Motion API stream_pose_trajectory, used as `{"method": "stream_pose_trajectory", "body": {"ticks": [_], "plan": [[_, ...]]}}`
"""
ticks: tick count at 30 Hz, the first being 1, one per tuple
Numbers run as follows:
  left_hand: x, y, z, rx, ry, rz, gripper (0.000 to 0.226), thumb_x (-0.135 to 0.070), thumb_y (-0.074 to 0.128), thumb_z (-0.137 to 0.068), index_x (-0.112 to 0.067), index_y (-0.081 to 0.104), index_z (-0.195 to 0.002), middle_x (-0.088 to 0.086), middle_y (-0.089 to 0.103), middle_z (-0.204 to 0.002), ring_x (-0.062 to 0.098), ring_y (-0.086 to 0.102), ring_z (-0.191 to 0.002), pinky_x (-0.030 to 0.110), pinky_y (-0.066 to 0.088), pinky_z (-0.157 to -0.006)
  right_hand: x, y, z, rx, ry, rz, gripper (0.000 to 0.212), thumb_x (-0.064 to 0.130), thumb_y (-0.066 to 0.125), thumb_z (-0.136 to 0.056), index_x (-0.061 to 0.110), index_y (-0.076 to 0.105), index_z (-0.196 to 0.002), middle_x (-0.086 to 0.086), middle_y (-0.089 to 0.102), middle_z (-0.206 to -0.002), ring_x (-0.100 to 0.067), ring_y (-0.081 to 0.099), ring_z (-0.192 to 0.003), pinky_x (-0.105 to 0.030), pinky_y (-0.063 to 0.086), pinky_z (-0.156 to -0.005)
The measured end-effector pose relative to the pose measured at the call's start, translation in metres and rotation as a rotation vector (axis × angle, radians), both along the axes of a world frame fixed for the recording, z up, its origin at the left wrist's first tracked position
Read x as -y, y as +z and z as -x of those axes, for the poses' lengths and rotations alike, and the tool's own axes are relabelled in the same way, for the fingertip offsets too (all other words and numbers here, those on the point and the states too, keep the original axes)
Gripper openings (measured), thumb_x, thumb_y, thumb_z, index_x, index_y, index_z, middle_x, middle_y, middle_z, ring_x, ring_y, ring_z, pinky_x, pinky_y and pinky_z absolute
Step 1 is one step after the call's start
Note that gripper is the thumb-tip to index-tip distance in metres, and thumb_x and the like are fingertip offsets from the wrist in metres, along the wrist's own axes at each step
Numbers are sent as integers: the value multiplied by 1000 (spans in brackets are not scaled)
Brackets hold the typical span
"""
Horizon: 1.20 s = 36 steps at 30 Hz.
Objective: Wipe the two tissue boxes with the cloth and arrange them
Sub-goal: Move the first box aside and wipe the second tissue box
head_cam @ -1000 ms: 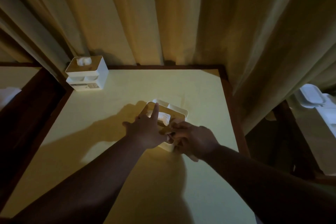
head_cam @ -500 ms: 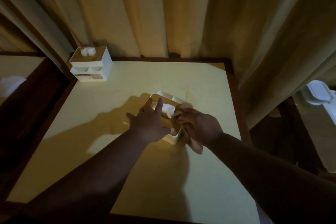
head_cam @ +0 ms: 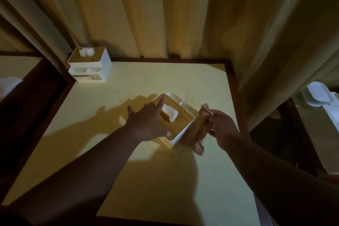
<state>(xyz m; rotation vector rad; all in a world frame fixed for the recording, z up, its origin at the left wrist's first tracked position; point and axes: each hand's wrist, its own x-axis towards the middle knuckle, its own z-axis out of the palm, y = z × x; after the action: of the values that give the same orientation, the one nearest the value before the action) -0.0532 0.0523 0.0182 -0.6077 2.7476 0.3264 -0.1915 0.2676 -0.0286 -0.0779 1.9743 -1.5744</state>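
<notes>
While two bare forearms reach in from the lower edge, the pale yellow tabletop with a dark wooden border [head_cam: 165, 180] spreads beneath them, crossed by their shadows. The left hand [head_cam: 146, 124] rests flat on the near white tissue box with a light wooden lid [head_cam: 180, 124], its fingers straight and spread: the forefinger lies along the far left edge of the lid and the thumb presses the near corner. A tuft of white tissue [head_cam: 169, 114] sticks up from the slot in the middle of the lid, just beside that hand. This box stands near the middle of the table, turned corner-on, with open white compartments showing at its far side. Just to the right of it, the right hand [head_cam: 222, 130] has its fingers curled round a crumpled tan cloth [head_cam: 199, 134], which hangs down from the grip; the cloth's lower end touches the tabletop and its side lies against the right wall of the box. Well apart, at the far left corner of the table, stands the second white tissue box with a wooden lid [head_cam: 89, 67], upright, tissue showing at its top and small compartments along its front. Behind the table hang long beige curtains [head_cam: 183, 14]. At the far right edge sits a white lidded container [head_cam: 319, 94] on another surface.
</notes>
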Motion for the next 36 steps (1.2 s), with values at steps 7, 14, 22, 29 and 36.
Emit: {"method": "stream_pose_trajectory", "body": {"ticks": [7,14,22,29,36], "plan": [[35,17,12,10,-123,-128,125,-41,81,-79,-48,-19,-155,0,12,-170,20,7,-157,54,8,-123,-14,16,-5,238,-26,196,26,17,49,-102,7,71,-112,-16,72,-113,-30,67,-112,-46,55,-96],[-17,-5,-5,-99,-29,-103,130,-75,68,-66,-46,-24,-153,2,20,-167,28,26,-150,52,27,-115,-2,25,-15,-121,99,136,24,23,53,-99,9,71,-93,-11,73,-87,-25,71,-84,-42,56,-76],[-18,-22,-4,-198,70,-123,136,-79,71,-65,-39,-24,-154,-6,13,-170,18,24,-152,55,12,-120,18,-7,-40,-1195,807,-18,24,19,56,-103,16,69,-123,1,66,-128,-9,65,-108,-25,55,-87],[9,-7,-2,-47,-86,-205,140,-64,83,-67,-45,-26,-153,-17,12,-168,12,26,-151,47,-1,-123,21,-15,-8,-1429,912,-269,30,38,51,-99,36,69,-123,11,61,-142,-19,74,-86,-38,60,-65],[30,-2,5,42,-154,-225,147,-67,86,-60,-47,-27,-152,-16,13,-168,9,19,-153,48,-8,-124,32,-18,-32,-1418,901,-232,27,33,56,-99,37,66,-124,10,64,-134,-19,72,-74,-35,57,-55]]}}
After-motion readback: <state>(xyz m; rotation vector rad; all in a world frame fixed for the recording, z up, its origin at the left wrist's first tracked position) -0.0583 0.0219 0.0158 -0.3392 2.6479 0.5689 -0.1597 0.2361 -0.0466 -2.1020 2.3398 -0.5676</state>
